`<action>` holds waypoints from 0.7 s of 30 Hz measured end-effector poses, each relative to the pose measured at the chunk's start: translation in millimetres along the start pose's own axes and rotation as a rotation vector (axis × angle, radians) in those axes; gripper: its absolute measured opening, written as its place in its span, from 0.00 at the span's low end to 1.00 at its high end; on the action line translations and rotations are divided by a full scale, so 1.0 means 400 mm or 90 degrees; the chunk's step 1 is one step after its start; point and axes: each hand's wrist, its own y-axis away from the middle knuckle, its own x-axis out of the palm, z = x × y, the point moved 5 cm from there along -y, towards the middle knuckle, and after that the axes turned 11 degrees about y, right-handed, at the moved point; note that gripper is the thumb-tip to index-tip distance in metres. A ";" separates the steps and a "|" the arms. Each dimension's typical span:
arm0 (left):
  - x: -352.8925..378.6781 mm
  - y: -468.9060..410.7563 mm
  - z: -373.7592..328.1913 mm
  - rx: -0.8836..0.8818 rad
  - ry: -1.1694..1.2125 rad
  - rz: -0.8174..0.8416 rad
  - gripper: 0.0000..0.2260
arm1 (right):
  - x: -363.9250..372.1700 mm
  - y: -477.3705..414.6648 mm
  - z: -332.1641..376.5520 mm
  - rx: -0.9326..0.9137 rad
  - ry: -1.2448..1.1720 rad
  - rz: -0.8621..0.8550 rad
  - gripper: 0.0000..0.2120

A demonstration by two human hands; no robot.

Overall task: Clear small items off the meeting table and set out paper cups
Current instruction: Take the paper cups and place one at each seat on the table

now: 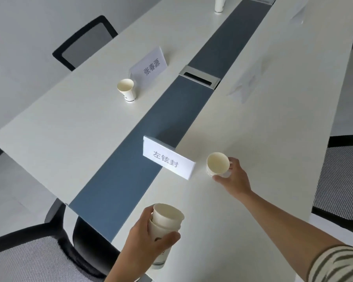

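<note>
Gripping left hand point(145, 239): fingers closed around stack of paper cups point(165, 222).
Right hand point(233, 178): fingers wrapped around single cup point(217, 163), beside name card point(167, 159), on table point(263, 139).

matt paper cups point(166, 221); smooth table point(73, 127)

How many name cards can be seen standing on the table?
2 clear ones: one name card on the far left side beside a paper cup, another name card near the right hand. Faint white shapes farther right may be more cards.

bright, even daylight – soft shadows, slight overall blur, wide-angle bending at edges.
</note>
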 end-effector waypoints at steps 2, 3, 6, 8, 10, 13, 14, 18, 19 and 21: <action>0.027 0.000 -0.027 0.019 -0.012 0.020 0.29 | -0.034 0.032 -0.008 0.006 0.005 0.001 0.37; 0.043 0.002 -0.042 0.029 -0.017 0.029 0.30 | -0.056 0.054 -0.010 0.000 -0.001 -0.006 0.34; 0.105 0.017 -0.088 0.074 -0.039 0.066 0.30 | -0.138 0.151 -0.011 -0.022 -0.089 -0.016 0.18; 0.162 0.040 -0.118 0.108 -0.069 0.094 0.30 | -0.194 0.235 -0.017 -0.040 -0.169 0.023 0.08; 0.232 0.076 -0.141 0.140 -0.098 0.127 0.31 | -0.245 0.333 -0.034 -0.059 -0.231 0.079 0.04; 0.359 0.149 -0.160 0.189 -0.142 0.176 0.31 | -0.303 0.482 -0.097 -0.065 -0.294 0.144 0.09; 0.405 0.177 -0.160 0.205 -0.157 0.192 0.31 | -0.315 0.528 -0.127 -0.062 -0.308 0.164 0.10; 0.587 0.288 -0.133 0.260 -0.246 0.228 0.33 | -0.372 0.665 -0.284 -0.044 -0.336 0.164 0.04; 0.629 0.309 -0.120 0.264 -0.262 0.239 0.32 | -0.394 0.688 -0.330 -0.032 -0.338 0.144 0.03; 0.714 0.348 -0.093 0.256 -0.288 0.273 0.30 | -0.448 0.735 -0.426 0.004 -0.352 0.101 0.05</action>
